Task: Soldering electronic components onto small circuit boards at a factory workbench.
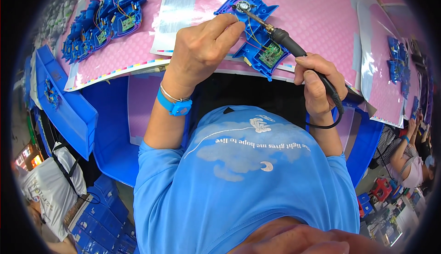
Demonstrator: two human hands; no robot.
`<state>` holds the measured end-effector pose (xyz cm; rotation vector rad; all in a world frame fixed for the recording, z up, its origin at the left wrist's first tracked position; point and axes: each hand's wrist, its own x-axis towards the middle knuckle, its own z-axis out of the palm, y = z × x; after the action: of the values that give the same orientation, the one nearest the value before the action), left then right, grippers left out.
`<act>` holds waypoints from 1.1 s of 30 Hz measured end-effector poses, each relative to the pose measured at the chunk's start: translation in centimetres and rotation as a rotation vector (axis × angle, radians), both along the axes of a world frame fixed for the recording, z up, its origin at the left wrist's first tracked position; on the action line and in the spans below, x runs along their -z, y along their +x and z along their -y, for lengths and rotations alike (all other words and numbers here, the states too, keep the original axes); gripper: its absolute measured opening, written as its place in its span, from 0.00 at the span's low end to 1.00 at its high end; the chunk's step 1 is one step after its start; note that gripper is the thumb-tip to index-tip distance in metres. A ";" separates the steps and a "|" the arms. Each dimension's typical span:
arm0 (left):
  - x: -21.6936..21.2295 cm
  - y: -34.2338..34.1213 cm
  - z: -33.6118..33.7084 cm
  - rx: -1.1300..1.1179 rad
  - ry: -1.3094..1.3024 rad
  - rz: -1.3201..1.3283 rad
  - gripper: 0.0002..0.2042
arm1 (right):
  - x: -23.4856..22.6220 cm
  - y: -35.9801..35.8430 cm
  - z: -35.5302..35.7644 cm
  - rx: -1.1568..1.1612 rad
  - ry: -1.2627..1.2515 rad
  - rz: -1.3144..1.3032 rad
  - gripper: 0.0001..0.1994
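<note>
- Right hand (321, 79): grip wrapped on soldering iron (287, 40) handle, back from the metal, probably to avoid heat; tip up-left of this grip, at the round metal part (242, 6).
- Left hand (204, 45): grip pinched narrow just beside that part; can't tell if anything's between the fingertips.
- Open shell (255, 31): blue, on pink surface (317, 1), between and ahead of both grips, insides up, likely for access; circuit board (271, 55) up-left of right grip.
- In the way: loose wires across shell; cord (337, 100) below right grip.
- Shell pile (98, 24), blue tray (69, 107): left of left grip.
</note>
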<state>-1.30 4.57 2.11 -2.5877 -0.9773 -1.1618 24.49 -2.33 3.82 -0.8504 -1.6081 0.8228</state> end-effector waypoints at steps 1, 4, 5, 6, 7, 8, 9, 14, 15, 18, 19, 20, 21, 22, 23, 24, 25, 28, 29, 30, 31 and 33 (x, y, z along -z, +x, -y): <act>0.0 0.1 -0.1 0.001 0.000 0.000 0.12 | 0.1 0.0 -0.1 -0.009 0.008 -0.006 0.15; -0.1 0.3 -0.4 -0.019 -0.007 -0.038 0.15 | 0.2 0.0 -0.2 -0.020 0.016 0.001 0.15; 0.0 0.3 -0.4 -0.015 -0.022 -0.036 0.15 | 0.2 0.0 -0.2 -0.021 0.016 0.013 0.14; 0.0 0.4 -0.5 -0.009 -0.037 -0.034 0.15 | 0.2 0.0 -0.3 -0.021 0.016 0.013 0.14; 0.1 0.4 -0.5 -0.009 -0.038 -0.034 0.15 | 0.2 0.0 -0.3 -0.021 0.013 0.015 0.14; 0.1 0.4 -0.6 -0.013 -0.040 -0.037 0.15 | 0.2 -0.1 -0.3 -0.022 0.010 0.016 0.14; 0.2 0.4 -0.6 -0.017 -0.042 -0.040 0.15 | 0.2 -0.1 -0.4 -0.023 0.009 0.016 0.14; 0.3 0.5 -0.7 -0.006 -0.038 -0.028 0.14 | 0.4 0.0 -0.5 -0.013 -0.016 0.026 0.14; 0.4 0.5 -0.8 0.004 -0.025 -0.021 0.14 | 0.4 0.0 -0.5 -0.013 -0.016 0.026 0.14; 0.5 0.6 -0.9 0.004 -0.032 -0.019 0.14 | 0.4 0.0 -0.5 -0.018 -0.011 0.020 0.14; 0.4 0.6 -0.8 0.003 -0.031 -0.020 0.14 | 0.4 0.0 -0.5 -0.019 -0.006 0.021 0.14; 0.4 0.6 -0.8 0.000 -0.046 -0.024 0.15 | 0.4 0.1 -0.5 -0.020 -0.002 0.022 0.15; 0.4 0.7 -0.8 -0.002 -0.061 -0.027 0.15 | 0.4 0.1 -0.4 -0.020 -0.002 0.022 0.15; 0.4 0.7 -0.8 -0.002 -0.062 -0.026 0.15 | 0.4 0.2 -0.3 -0.015 -0.003 0.014 0.15; 0.4 0.7 -0.8 -0.007 -0.066 -0.024 0.14 | 0.4 0.2 -0.2 -0.011 -0.004 0.006 0.15; 0.4 0.7 -0.8 -0.010 -0.069 -0.022 0.14 | 0.4 0.2 -0.2 -0.010 -0.004 0.005 0.15; 0.3 0.8 -0.8 -0.010 -0.069 -0.023 0.14 | 0.3 0.2 -0.1 -0.007 -0.010 -0.009 0.15; 0.2 0.8 -0.6 -0.031 -0.100 -0.021 0.13 | 0.3 0.3 0.0 -0.001 -0.015 -0.024 0.15; 0.2 0.8 -0.6 -0.030 -0.100 -0.019 0.13 | 0.2 0.3 0.0 0.001 -0.014 -0.025 0.15; 0.2 0.8 -0.7 -0.028 -0.099 -0.017 0.13 | 0.2 0.4 0.0 0.001 -0.013 -0.026 0.15; 0.2 0.8 -0.7 -0.028 -0.099 -0.017 0.13 | 0.3 0.5 0.1 0.009 -0.005 -0.022 0.14; 0.3 0.8 -0.8 -0.018 -0.106 -0.010 0.13 | 0.3 0.5 -0.1 0.016 0.004 -0.019 0.14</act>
<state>-0.50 5.33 1.85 -2.6574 -1.0859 -1.1210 25.04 -2.27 3.50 -0.8494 -1.5834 0.8137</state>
